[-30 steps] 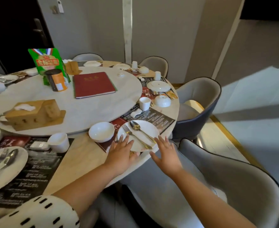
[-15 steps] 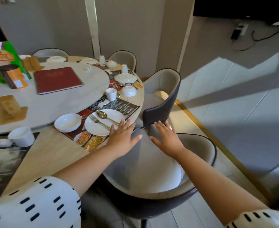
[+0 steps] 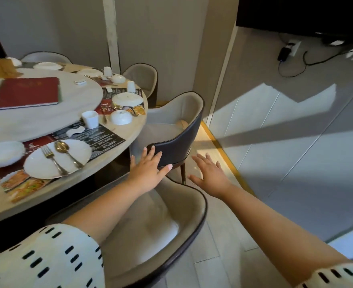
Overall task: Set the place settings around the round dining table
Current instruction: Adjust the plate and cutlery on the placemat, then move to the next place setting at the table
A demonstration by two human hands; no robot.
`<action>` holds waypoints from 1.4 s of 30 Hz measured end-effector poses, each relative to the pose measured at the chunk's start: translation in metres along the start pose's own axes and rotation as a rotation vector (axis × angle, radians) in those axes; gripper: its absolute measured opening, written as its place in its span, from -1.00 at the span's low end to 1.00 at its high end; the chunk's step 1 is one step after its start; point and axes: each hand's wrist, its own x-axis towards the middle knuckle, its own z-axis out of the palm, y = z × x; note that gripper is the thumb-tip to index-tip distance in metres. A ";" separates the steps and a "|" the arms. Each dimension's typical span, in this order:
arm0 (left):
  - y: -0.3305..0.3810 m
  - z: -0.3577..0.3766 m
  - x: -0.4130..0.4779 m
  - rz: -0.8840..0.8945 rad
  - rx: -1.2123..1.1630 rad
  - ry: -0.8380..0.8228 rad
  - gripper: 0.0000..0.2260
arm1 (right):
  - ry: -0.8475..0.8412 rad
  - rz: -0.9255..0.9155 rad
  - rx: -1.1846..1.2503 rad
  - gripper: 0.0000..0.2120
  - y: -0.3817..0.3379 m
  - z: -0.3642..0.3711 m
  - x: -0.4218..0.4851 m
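Near plate (image 3: pixel 34 166) looks done, my left hand (image 3: pixel 148 170) and right hand (image 3: pixel 212 175) are empty, fingers spread, above the chair (image 3: pixel 181 204); next I step along to the far plate (image 3: pixel 127 99).

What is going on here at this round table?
A person in a white sleeve with dark dashes stands beside the round beige dining table. Both the left hand and the right hand reach forward with fingers straight, holding nothing, near the grey upholstered chair with the dark back. The nearest setting is laid: a gold fork and gold spoon lie on a white round plate.
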 end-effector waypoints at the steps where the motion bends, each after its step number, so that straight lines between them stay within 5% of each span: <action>1: 0.012 0.005 0.006 0.001 -0.001 -0.007 -0.40 | 0.006 -0.015 0.000 -0.37 0.012 -0.005 0.003; 22: 0.054 0.019 0.240 -0.357 -0.061 0.058 -0.38 | -0.098 -0.364 0.077 -0.38 0.163 -0.022 0.291; 29: 0.038 0.006 0.272 -0.508 -0.116 0.079 -0.37 | -0.245 -0.499 0.086 -0.38 0.154 0.000 0.382; 42: -0.032 -0.005 0.358 -0.946 -0.263 0.374 -0.37 | -0.493 -0.958 0.167 -0.30 0.081 0.028 0.581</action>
